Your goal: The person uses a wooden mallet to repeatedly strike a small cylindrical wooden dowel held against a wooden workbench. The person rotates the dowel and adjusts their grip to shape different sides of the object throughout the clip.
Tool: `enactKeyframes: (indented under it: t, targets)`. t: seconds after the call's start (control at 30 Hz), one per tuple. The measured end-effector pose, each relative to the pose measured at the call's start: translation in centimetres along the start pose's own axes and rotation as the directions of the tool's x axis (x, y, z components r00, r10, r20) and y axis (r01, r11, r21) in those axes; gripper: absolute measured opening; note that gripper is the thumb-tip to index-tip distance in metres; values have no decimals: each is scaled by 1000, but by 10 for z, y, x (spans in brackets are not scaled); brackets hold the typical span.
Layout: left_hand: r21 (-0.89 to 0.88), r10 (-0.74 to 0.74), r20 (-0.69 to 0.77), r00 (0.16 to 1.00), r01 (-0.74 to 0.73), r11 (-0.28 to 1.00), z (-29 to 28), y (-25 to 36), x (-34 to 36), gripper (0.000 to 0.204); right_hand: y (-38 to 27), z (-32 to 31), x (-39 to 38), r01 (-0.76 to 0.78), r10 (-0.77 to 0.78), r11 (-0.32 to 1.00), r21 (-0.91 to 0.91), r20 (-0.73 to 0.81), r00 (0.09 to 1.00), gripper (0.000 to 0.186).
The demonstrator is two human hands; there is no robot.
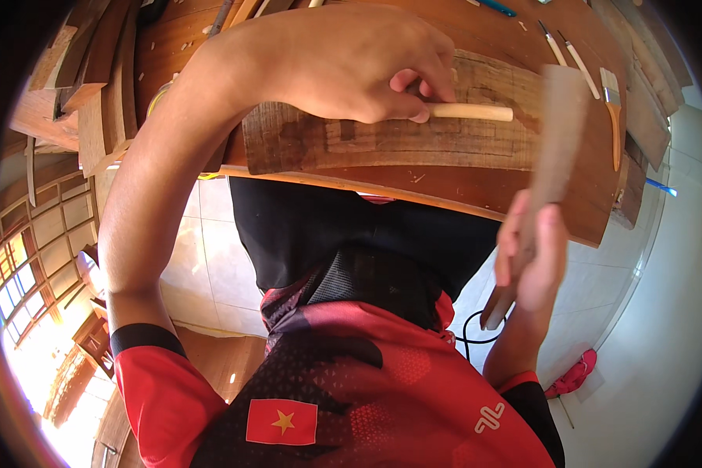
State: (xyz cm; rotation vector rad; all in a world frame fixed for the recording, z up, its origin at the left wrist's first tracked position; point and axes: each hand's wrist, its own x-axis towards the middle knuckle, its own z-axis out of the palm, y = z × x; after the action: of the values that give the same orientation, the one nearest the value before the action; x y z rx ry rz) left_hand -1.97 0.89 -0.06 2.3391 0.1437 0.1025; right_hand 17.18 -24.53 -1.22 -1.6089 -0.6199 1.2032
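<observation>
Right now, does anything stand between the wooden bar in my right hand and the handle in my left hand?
Nothing visible stands between the wooden bar and the handle; only the board shows in the gap. Their heights I cannot tell.

Left hand [370, 72] palm-down, right hand [546, 261] upright, both curled

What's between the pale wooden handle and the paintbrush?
In the head view: some flat board, the blurred wooden bar in the right hand, brown table, and the end of a slim white tool.
</observation>
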Motion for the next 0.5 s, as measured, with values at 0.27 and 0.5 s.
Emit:
enactKeyframes:
  t: [0.27, 0.5]
  targets:
    - [-40, -10, 17, 1000, 11, 999, 0, -4, -1, 23, 1, 9, 1, -23, 42, 980, -200, 92, 995, 46]
    - [-51, -30, 7, 1000, 31, 998, -2, -2, -2, 23, -2, 5, 6, -26, 33, 990, -140, 52, 998, 51]
